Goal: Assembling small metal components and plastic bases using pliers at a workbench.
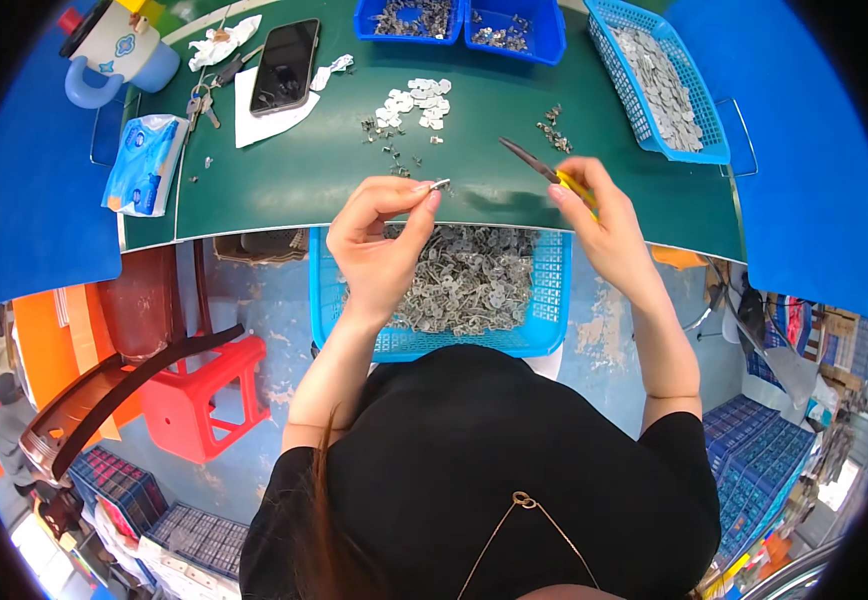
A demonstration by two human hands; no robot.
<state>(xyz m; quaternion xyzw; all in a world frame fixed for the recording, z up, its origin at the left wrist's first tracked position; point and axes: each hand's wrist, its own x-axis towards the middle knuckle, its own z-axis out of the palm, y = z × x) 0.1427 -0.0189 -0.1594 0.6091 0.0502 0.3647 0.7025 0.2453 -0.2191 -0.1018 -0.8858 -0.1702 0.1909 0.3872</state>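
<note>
In the head view, the left hand (pixel 379 240) pinches a small metal part (pixel 439 184) just above the blue basket (pixel 549 300) of metal pieces. The right hand (pixel 604 225), right of the basket, grips yellow-handled pliers (pixel 544 168) pointing toward the part, tips apart from it.

Dark green counter (pixel 304 170) w/ bright blue perforated plastic basket (pixel 552 290) of dull grey stamped metal bits (pixel 464 285). Pliers (pixel 554 175): black jaws, yellow handles. Red plastic stool (pixel 204 400); black glossy phone (pixel 285 65) on white paper.
</note>
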